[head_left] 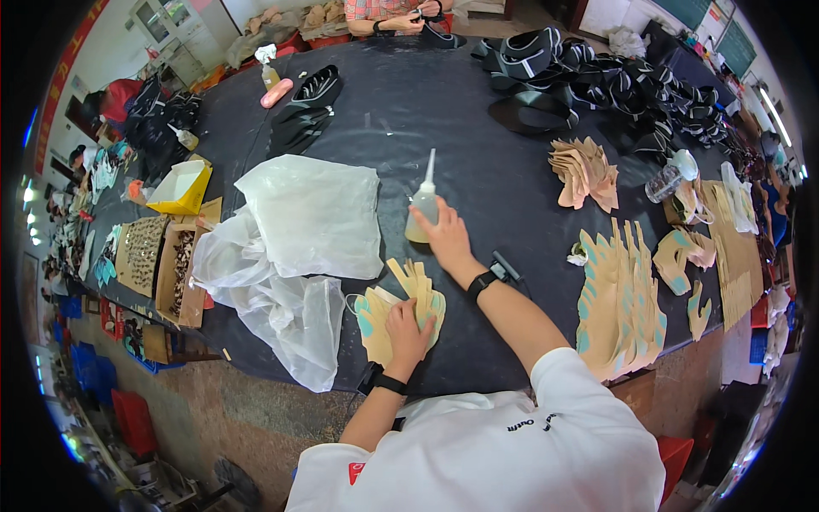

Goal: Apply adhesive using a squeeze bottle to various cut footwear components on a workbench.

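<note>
Head view: your right hand (pixel 450 239) is at the squeeze bottle (pixel 421 224), its thumb across the side of the bottle and its other fingers near the shoulder; you cannot tell from this angle whether the grasp is firm; the bottle stands on the dark table (pixel 512 192) with its long white nozzle pointing up and pale yellow liquid low inside. Your left hand (pixel 408 333) rests with bent fingers on the tan glove-shaped pieces (pixel 373 341), which lie at the near edge of the table, just below the bottle; whether that hand pinches them or only presses cannot be told. To your left, beside those pieces, a white plastic bag (pixel 316 218) spreads over the table; to your right lie a stack of teal-marked tan pieces (pixel 614 320) and, farther off, a fanned tan stack (pixel 587 175); black pieces with pale edging (pixel 597 81) heap beyond.
</note>
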Motion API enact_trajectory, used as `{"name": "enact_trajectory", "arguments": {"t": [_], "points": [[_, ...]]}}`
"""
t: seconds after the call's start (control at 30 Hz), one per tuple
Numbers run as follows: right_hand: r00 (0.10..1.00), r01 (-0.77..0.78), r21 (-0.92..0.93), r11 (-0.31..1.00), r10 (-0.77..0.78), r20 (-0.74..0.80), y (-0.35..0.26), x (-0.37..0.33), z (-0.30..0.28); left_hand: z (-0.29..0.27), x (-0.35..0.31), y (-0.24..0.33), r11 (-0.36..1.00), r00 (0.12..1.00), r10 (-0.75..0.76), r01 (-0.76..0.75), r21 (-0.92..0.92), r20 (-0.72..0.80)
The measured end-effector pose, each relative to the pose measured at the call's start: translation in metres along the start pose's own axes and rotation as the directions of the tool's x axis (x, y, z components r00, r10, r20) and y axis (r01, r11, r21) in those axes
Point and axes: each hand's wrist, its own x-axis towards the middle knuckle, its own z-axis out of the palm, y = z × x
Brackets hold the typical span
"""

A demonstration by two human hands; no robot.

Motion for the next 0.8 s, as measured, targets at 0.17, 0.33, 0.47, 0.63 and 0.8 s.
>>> {"name": "enact_trajectory", "arguments": {"t": [0.17,0.33,0.47,0.63,0.8], "points": [[0.99,0.128,-0.228,0.965,-0.136,-0.02,0.033,0.014,0.01,-0.004,-0.008,-0.001,0.996,1.0,0.013,-0.013,-0.09,0.001],[0.888,0.458,-0.05,0.888,-0.459,-0.02,0.033,0.021,0.005,-0.009,-0.018,0.002,0.999,0.997,0.041,-0.038,-0.036,0.07],[0.892,0.441,0.032,0.897,-0.442,0.099,0.034,0.014,-0.005,-0.013,-0.022,-0.001,0.992,0.992,0.087,-0.078,-0.101,0.096],[0.996,0.089,0.439,0.894,-0.072,-0.055,0.021,-0.001,-0.063,-0.01,-0.023,-0.005,0.959,0.997,0.028,-0.007,-0.284,0.067],[0.869,-0.154,0.979,-0.13,0.455,0.197,0.036,-0.021,-0.119,-0.007,-0.023,-0.003,0.957,0.998,-0.018,0.034,-0.289,0.057]]}}
